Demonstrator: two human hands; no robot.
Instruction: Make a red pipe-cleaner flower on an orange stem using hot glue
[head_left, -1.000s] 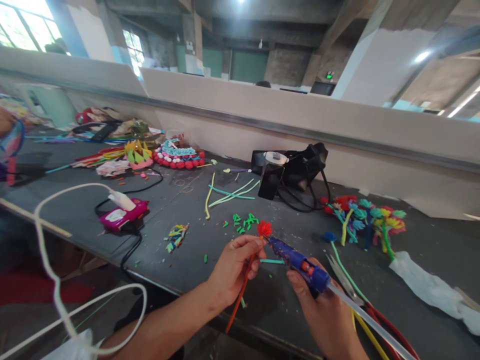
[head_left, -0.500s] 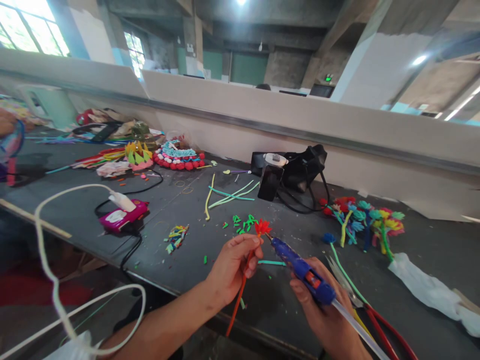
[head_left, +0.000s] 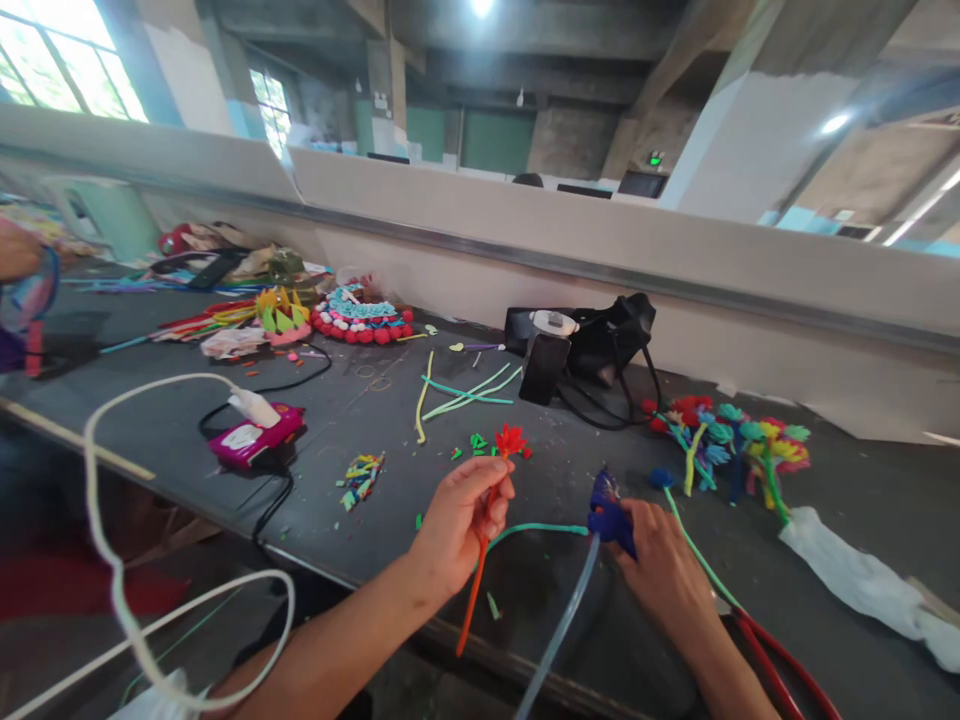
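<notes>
Just below its red head, an orange-stemmed flower [head_left: 511, 440] is pinched in my left hand [head_left: 469, 510], the stem hanging down past the palm. My right hand [head_left: 660, 560] has its fingers on the blue glue gun [head_left: 609, 515], which points away over the table; a clear glue stick [head_left: 559, 625] sticks out of its rear. A teal pipe cleaner [head_left: 536, 527] lies between the hands. Small green pieces [head_left: 478, 443] are scattered behind the flower. Red-handled scissors [head_left: 772, 650] lie partly under my right forearm.
Fuzzy flowers [head_left: 705, 435] and one with a white-wrapped stem lie right. A black bag [head_left: 604, 345] and phone [head_left: 544, 368] are at the back. A magenta power block [head_left: 259, 438] with a white cable sits left. At the far left edge, another person's hand [head_left: 16, 250] shows.
The glue gun has moved away from the flower, to the right and down, and has turned to point forward. My left hand and the flower have shifted slightly left.
</notes>
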